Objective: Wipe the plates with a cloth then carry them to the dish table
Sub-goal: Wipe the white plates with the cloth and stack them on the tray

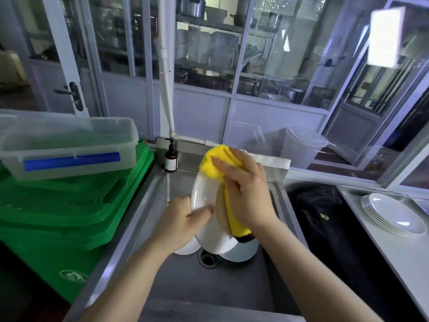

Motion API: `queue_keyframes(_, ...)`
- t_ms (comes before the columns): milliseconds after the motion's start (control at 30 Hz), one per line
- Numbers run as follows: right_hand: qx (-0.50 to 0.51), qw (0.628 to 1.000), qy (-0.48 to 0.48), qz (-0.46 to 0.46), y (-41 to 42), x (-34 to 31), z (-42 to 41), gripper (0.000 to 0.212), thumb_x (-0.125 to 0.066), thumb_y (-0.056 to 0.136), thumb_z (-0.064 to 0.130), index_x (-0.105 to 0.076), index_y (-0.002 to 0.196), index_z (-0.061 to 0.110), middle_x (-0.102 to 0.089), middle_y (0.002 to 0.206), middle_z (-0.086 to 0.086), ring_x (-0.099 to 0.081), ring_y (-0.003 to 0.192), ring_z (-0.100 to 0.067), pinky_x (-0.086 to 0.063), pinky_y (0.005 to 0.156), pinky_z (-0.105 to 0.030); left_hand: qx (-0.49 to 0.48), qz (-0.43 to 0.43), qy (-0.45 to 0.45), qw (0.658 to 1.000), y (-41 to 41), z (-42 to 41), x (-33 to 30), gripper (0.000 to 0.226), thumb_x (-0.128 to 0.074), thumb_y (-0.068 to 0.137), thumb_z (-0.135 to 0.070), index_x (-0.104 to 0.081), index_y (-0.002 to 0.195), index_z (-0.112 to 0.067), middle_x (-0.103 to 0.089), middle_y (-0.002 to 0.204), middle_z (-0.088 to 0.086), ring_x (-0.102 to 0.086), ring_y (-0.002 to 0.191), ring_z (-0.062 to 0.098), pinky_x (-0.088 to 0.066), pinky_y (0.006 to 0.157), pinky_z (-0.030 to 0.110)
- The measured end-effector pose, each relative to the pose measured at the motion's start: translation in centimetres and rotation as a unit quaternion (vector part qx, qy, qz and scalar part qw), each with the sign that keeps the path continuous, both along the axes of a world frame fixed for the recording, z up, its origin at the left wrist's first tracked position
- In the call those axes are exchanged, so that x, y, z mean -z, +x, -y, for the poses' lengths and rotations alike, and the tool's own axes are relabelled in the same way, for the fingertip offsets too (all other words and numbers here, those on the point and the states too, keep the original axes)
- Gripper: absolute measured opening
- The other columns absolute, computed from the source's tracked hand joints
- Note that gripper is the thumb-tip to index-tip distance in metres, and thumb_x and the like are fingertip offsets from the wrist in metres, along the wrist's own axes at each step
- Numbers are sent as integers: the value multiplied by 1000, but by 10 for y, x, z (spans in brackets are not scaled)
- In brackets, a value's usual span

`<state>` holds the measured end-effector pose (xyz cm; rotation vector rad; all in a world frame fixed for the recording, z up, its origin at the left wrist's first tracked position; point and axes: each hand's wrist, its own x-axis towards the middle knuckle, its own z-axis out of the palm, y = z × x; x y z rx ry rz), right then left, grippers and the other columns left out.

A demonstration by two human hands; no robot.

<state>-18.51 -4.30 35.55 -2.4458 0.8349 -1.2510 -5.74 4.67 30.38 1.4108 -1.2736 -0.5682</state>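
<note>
I see a bright yellow cloth (219,163) with a dark, near-black patch at its lower end, pressed on a plain white plate (206,203). More white plates (240,252) lie in the grey steel sink (185,287). At nine o'clock sits a green bin (69,217) with a pale logo, topped by a clear box (67,145) with a blue strip. A brown bottle (171,159) carries a black pump and white label. White stacked plates (392,213) at three o'clock rest on a pale worktop (394,263).

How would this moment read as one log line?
step: wiping | left hand: holds round white plate | right hand: presses yellow cloth on it | over steel sink
</note>
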Motion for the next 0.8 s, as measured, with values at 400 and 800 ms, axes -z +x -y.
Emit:
queue_keyframes(400,26,997,74,12,-24,33,13,51,-59,90,0,-52,130,30,-48,137,-11,-47,122,-30,-32,97,-17,-66,-371,-170,910,23,12,-16,23,-70,63,-35,-77,85,-31,-75,85,-6,-71,80,9,-54,58,24)
queue_keyframes(800,-6,997,-38,-67,-19,19,1,53,-64,82,-6,-66,120,31,-56,130,-8,-52,100,-39,-37,89,-30,-81,-401,-175,895,13,24,-12,25,-66,76,-20,-67,101,-18,-76,90,0,-73,82,16,-55,59,26)
